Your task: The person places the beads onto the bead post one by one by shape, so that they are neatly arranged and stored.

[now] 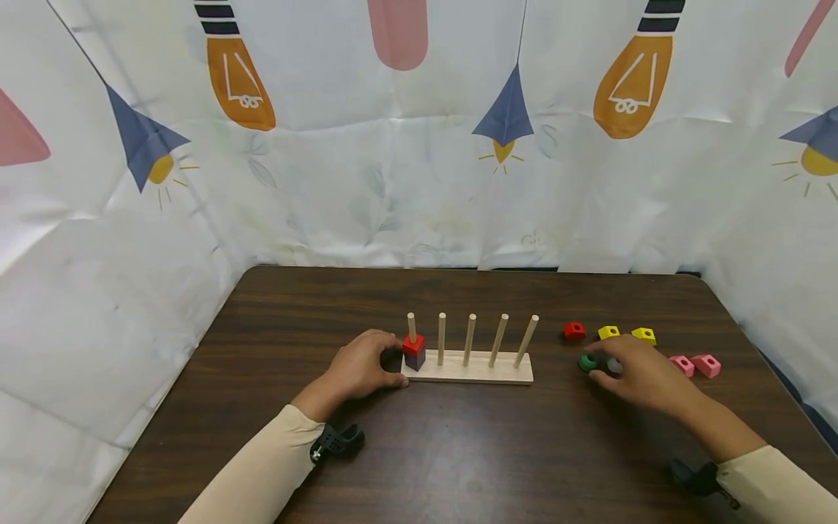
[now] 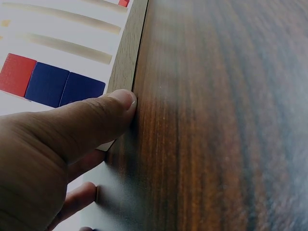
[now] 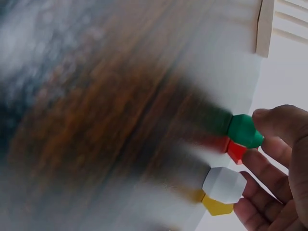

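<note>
A pale wooden peg board (image 1: 484,372) with several upright pegs stands on the table, and my left hand (image 1: 363,364) holds its left end. In the left wrist view the thumb (image 2: 108,108) presses its front edge. On the leftmost peg, a red block (image 1: 414,344) sits over two dark blue blocks (image 2: 65,85). My right hand (image 1: 644,371) is at the loose pieces on the right, thumb and forefinger beside a green bead (image 3: 244,131); whether they touch it is unclear. A grey bead (image 3: 224,185) lies by the other fingers.
Behind the right hand lie a red block (image 1: 574,331) and two yellow blocks (image 1: 644,336), one partly covered by the hand. Two pink blocks (image 1: 707,365) sit farther right. A patterned white cloth (image 1: 419,196) hangs behind the dark wooden table (image 1: 445,466).
</note>
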